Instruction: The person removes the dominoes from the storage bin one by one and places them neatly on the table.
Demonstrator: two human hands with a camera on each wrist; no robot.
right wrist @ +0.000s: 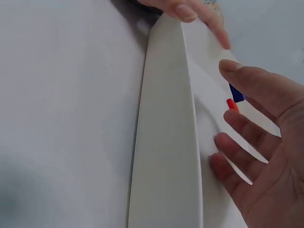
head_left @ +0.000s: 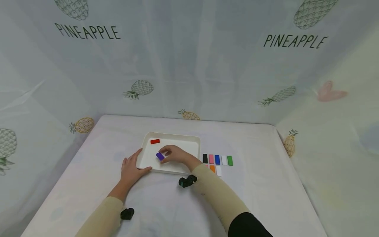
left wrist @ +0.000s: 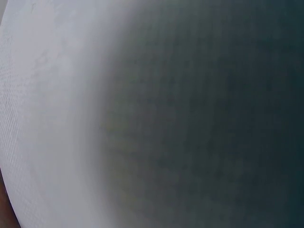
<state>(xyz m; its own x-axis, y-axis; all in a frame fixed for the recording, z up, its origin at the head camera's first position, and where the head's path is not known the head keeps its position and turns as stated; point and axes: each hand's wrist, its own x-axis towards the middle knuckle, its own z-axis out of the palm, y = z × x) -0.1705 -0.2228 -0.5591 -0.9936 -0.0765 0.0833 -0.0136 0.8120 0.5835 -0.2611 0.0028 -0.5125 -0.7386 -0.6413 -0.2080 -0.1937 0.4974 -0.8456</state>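
A shallow white tray (head_left: 180,141) lies on the cloth-covered table. Over its middle, my right hand (head_left: 175,154) pinches a small purple rectangular block (head_left: 160,156) between thumb and index finger; the block is tilted. In the right wrist view that block (right wrist: 236,93) looks dark blue and is mostly behind the thumb. My left hand (head_left: 130,168) rests at the tray's near left corner, thumb on the front edge and straight fingers along the left side. A red block (head_left: 155,141) lies inside the tray, at its far left. The left wrist view is mostly blocked by dark blurred fabric.
Right of the tray stand rows of flat blocks: black (head_left: 205,158), pink (head_left: 211,159), blue (head_left: 217,159), white (head_left: 224,160) and green (head_left: 230,160). Nearer are an orange block (head_left: 212,169) and a white one (head_left: 218,171), partly behind the right sleeve (head_left: 219,191). Pineapple-printed curtains surround the table.
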